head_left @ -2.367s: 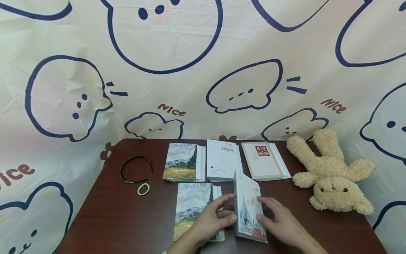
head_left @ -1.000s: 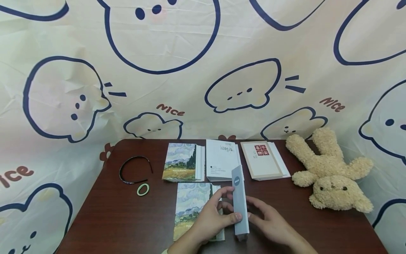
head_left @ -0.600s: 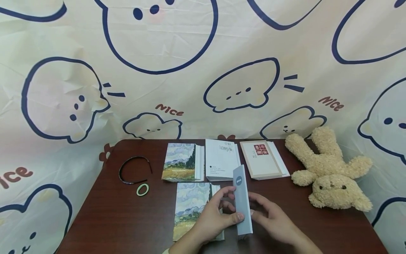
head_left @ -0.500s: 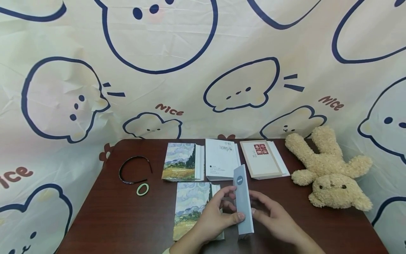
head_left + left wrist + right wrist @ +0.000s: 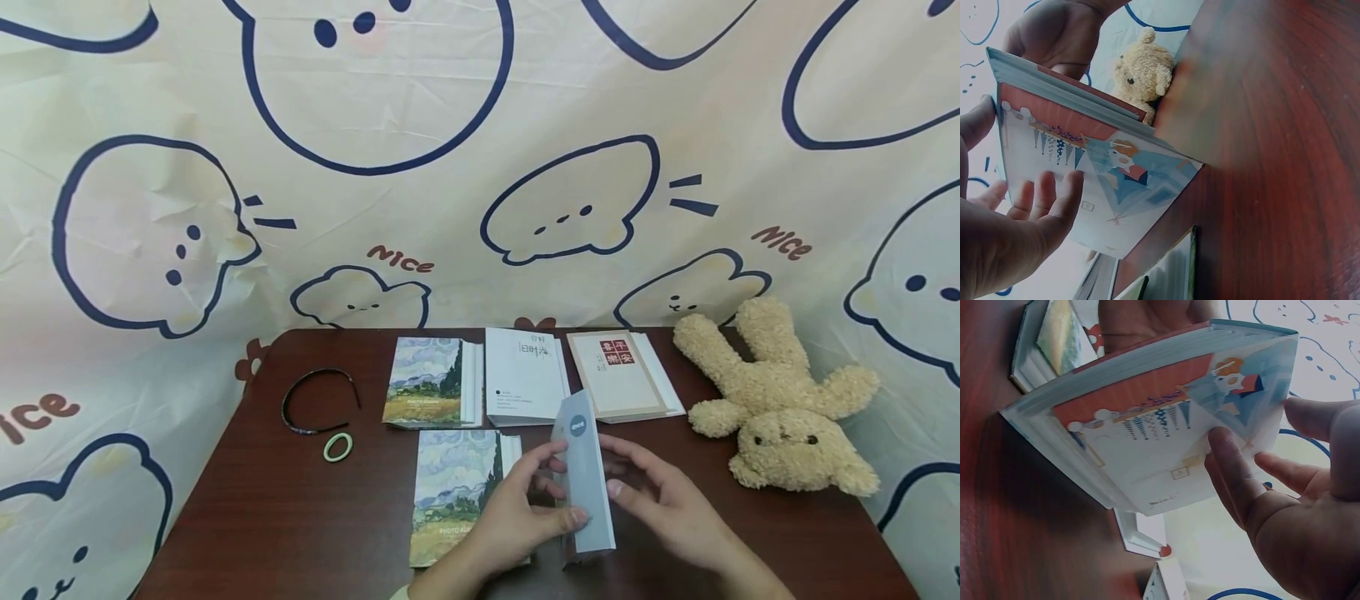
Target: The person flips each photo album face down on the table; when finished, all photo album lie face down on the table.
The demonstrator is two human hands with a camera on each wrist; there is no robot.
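Observation:
A photo album (image 5: 588, 475) with a pale grey-blue spine stands on its edge, tilted, between both hands, its spine turned towards me. My left hand (image 5: 517, 517) grips it from the left, thumb on the spine and fingertips against the cover. From the right, my right hand (image 5: 667, 500) holds it, with fingers on the other cover and the thumb by the spine edge. Both wrist views show the cover drawing of a tent and bunting on the album (image 5: 1094, 206). Just left lies a landscape-painted photo album (image 5: 453, 492), partly hidden by my left hand.
Along the back lie another painted album (image 5: 423, 383), a white album (image 5: 525, 379) and a cream album with red squares (image 5: 622, 379). A headband (image 5: 287, 408) and a pale green ring (image 5: 338, 447) lie left. A plush toy (image 5: 783, 408) lies right on the brown table (image 5: 300, 525).
The held album has turned from showing its illustrated cover to showing its spine. Over the last half second it has shifted slightly right, both hands moving with it.

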